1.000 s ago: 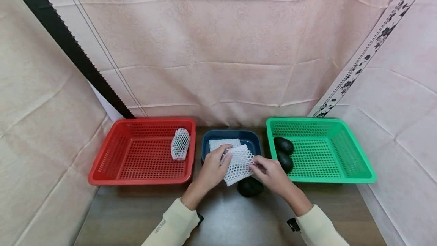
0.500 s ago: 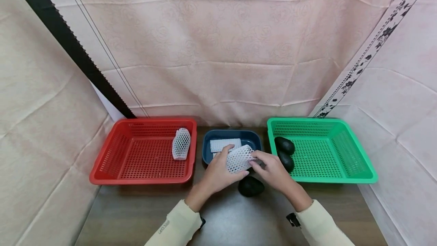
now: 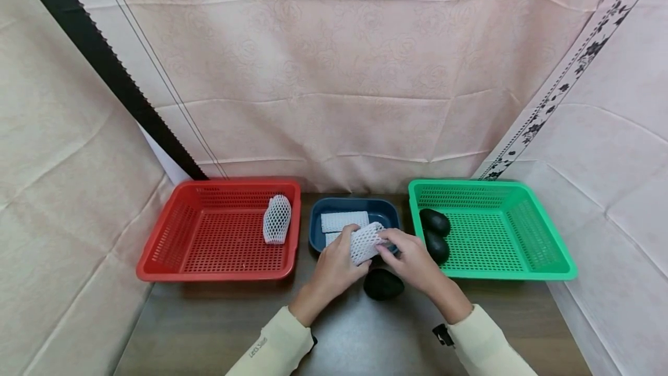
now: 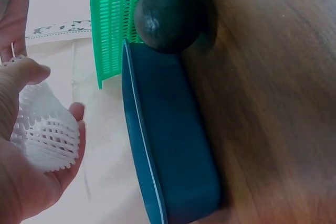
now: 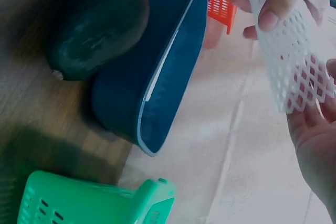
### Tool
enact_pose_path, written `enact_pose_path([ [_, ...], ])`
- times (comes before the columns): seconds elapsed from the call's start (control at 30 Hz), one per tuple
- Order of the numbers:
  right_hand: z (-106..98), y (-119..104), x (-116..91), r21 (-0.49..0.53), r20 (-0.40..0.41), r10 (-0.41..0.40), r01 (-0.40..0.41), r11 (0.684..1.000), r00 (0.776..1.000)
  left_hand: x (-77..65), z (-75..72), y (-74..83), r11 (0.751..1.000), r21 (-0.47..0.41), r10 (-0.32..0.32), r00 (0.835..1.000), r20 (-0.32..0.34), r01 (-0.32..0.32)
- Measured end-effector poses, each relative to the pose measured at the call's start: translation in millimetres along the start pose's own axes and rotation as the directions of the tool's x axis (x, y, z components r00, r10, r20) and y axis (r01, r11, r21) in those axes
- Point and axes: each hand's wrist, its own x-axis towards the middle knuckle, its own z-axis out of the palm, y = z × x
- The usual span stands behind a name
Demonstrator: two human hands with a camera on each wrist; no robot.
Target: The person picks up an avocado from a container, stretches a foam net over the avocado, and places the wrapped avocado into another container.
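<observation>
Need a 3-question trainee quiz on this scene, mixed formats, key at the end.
1. Open: What are the left hand and the right hand both holding?

2. True or false: The blue tray stands between the red basket and the green basket.

3. Multiple choice: How many dark fruits lie inside the green basket?
A) One
B) Two
C) Four

Key:
1. A white foam net.
2. True.
3. B; they lie against each other at the side nearest the blue tray.
</observation>
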Motion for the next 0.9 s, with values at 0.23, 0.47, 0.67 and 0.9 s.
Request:
enact_pose_path([
  [0.23, 4.1, 4.7, -12.3, -0.060, -0.075, 0.080, -0.084, 0.995, 0.994, -1.7, -3.8, -8.9, 1.000, 0.012, 0.028, 0.997, -0.073, -0.027],
  [0.47, 11.3, 12.5, -32.9, -0.078, -0.097, 0.121, -0.128, 0.989, 0.988, -2.3, -14.5, -17.4, 0.998, 0.053, 0.020, 0.991, -0.131, -0.013],
  [0.67, 21.4, 17.5, -50.1, -0.070, -0.003, 0.084, -0.084, 0.994, 0.996, -3.4, -22.8, -20.5, 0.998, 0.057, 0.017, 0.989, -0.149, -0.008],
  [0.9, 37.0, 28.4, -70.3, -0.116, 0.122, 0.008, 0.006, 0.993, 0.993, -2.7, -26.0, -24.6, 0.995, 0.092, 0.053, 0.983, -0.175, -0.037],
])
